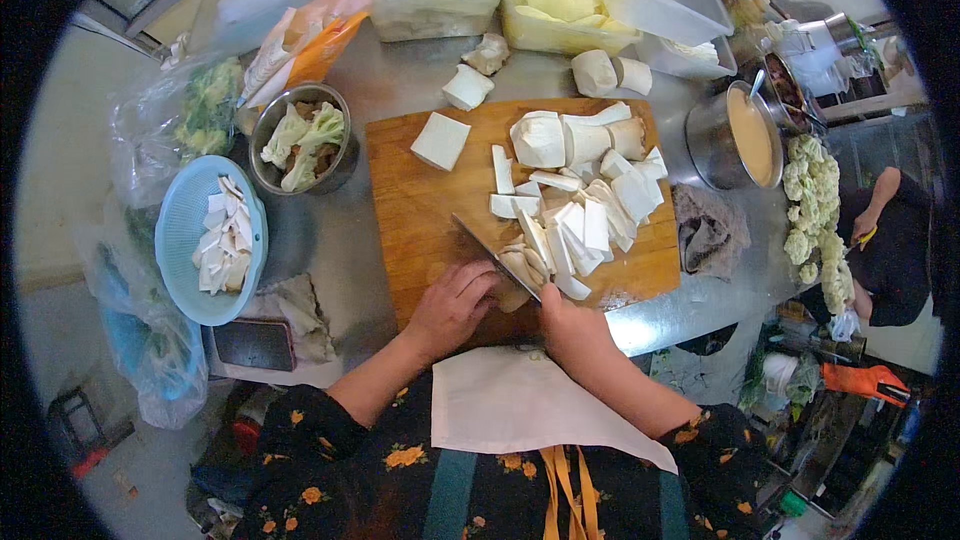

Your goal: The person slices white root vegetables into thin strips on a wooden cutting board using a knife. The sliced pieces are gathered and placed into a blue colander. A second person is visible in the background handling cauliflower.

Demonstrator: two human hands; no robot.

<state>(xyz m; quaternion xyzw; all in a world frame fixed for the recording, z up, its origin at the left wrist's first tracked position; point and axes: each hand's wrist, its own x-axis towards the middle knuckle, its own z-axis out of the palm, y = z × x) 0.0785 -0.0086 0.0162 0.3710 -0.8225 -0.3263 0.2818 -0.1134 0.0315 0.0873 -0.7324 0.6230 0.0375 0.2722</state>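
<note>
My right hand (571,321) grips a knife (491,253) at the near edge of a wooden cutting board (420,210). The blade points up and to the left. Beside the blade, my left hand (452,304) rests on the board with curled fingers; whether it holds a piece cannot be told. Brownish-white slices (523,264) lie just right of the blade. A heap of white cut slices (574,232), likely king oyster mushroom, covers the board's right part. Thick white chunks (538,139) stand behind the heap, and a squarish white block (441,141) lies at the board's upper left.
Left are a blue plastic colander (166,240) of white pieces, a metal bowl (341,165) and a phone (255,345). Plastic tubs (435,19) stand behind. Right are a grey cloth (709,232), a metal pot (709,139), cauliflower (810,195) and another person (896,240).
</note>
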